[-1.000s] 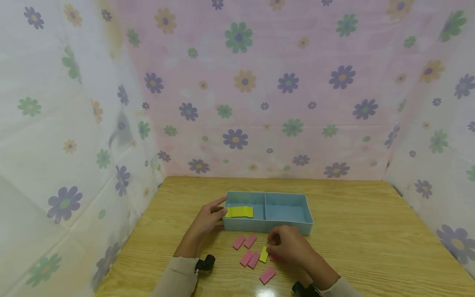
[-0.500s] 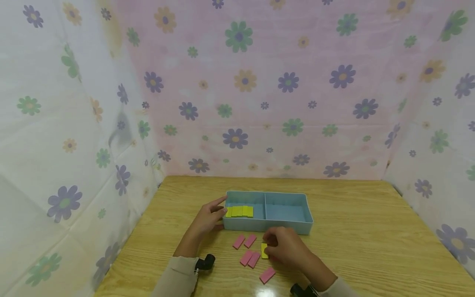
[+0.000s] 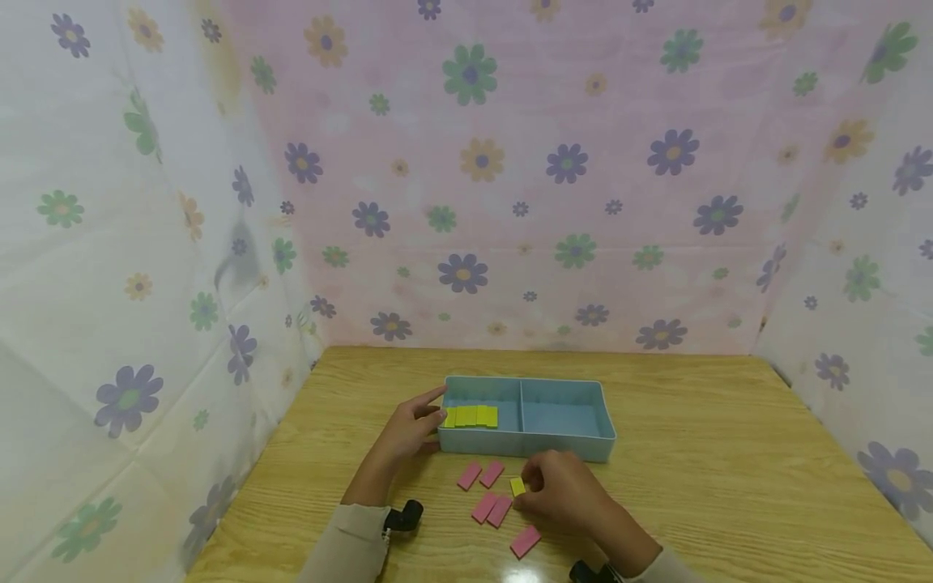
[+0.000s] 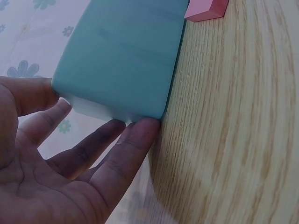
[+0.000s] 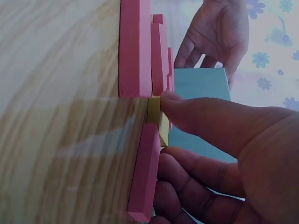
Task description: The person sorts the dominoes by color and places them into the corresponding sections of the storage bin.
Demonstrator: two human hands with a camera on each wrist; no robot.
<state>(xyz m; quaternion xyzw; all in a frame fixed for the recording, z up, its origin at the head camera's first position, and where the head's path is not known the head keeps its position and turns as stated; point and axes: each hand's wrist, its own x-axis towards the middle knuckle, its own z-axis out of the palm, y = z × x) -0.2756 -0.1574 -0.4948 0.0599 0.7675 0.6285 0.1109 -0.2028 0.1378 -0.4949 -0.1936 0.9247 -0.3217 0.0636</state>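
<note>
My right hand [image 3: 568, 490] pinches a small yellow block [image 3: 517, 487] between thumb and index finger, in front of the box. In the right wrist view the thumb lies at one end of the yellow block [image 5: 163, 133] and the index fingertip at the other. A pink block [image 5: 144, 172] lies beside those fingers, hidden under the hand in the head view. My left hand [image 3: 405, 427] touches the left end of a light blue two-compartment box [image 3: 481, 443]. In the left wrist view its thumb is at the upper corner, with fairly straight fingers against the end wall.
Several yellow blocks [image 3: 470, 416] lie in a row in the box's left compartment. Loose pink blocks [image 3: 484, 508] are spread on the wooden table [image 3: 678, 453] between the hands, one [image 3: 526, 541] nearer the front. Flowered cloth [image 3: 510, 243] encloses the table's back and sides.
The right hand's thumb and fingers have closed in on the yellow block, which has moved slightly away from me and is now partly covered. The left hand and box have stayed put.
</note>
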